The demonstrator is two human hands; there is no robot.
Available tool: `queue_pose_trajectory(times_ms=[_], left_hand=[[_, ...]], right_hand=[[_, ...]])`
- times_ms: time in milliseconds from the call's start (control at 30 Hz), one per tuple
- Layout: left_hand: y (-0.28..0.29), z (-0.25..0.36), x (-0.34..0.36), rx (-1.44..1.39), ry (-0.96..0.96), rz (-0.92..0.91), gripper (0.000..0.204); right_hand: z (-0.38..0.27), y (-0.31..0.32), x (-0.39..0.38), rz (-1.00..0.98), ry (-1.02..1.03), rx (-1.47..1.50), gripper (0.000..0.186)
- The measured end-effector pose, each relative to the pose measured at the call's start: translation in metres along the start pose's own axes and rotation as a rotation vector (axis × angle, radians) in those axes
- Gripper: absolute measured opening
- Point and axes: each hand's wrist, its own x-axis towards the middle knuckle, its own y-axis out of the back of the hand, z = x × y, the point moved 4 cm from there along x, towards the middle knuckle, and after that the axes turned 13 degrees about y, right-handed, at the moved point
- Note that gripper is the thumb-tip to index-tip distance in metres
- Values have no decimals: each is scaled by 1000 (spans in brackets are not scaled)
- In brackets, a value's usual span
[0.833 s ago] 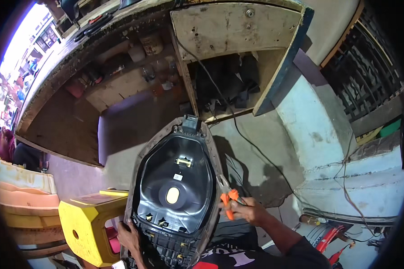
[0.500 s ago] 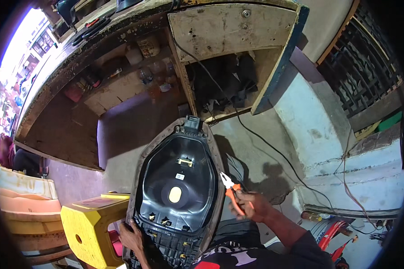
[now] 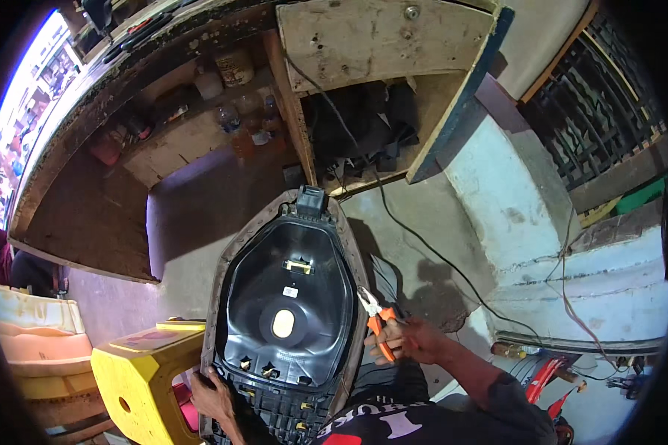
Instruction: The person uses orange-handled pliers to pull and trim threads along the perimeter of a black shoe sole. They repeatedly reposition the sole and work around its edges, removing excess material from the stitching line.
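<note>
An upturned motorcycle seat (image 3: 288, 245) stands before me, its black plastic base facing up and a grey-brown cover edge folded round its rim. My left hand (image 3: 214, 397) grips the seat's lower left edge, fingers curled against the cover. In my right hand (image 3: 412, 341) is a pair of pliers (image 3: 377, 317) with orange handles. The plier jaws lie at the cover edge on the seat's right side; whether they pinch it I cannot tell. A dark hinge bracket (image 3: 311, 200) sticks up at the seat's far end.
A yellow plastic stool (image 3: 130, 382) stands left of the seat. Beyond is a worn wooden bench (image 3: 82, 215) with shelves holding jars and bottles. A black cable (image 3: 438, 252) runs down across the floor. Stacked foam-like pieces (image 3: 41, 341) sit far left, a pale blue wall (image 3: 497, 208) right.
My right hand has shifted slightly left with the pliers, and their handles look closer together. The view has moved a little, while my left hand stays on the seat edge.
</note>
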Motion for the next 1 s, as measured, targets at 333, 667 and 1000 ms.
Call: queue_pose_trajectory(times_ms=[333, 667, 1000], left_hand=[[2, -1, -1, 33, -27, 85, 51], [-20, -22, 6, -24, -125, 146, 50], [4, -7, -3, 38, -56, 16, 55]], right_hand=[[25, -3, 18, 187, 687, -1336, 44], [9, -27, 2, 48, 137, -31, 61], [21, -27, 0, 299, 730, -1351, 40]])
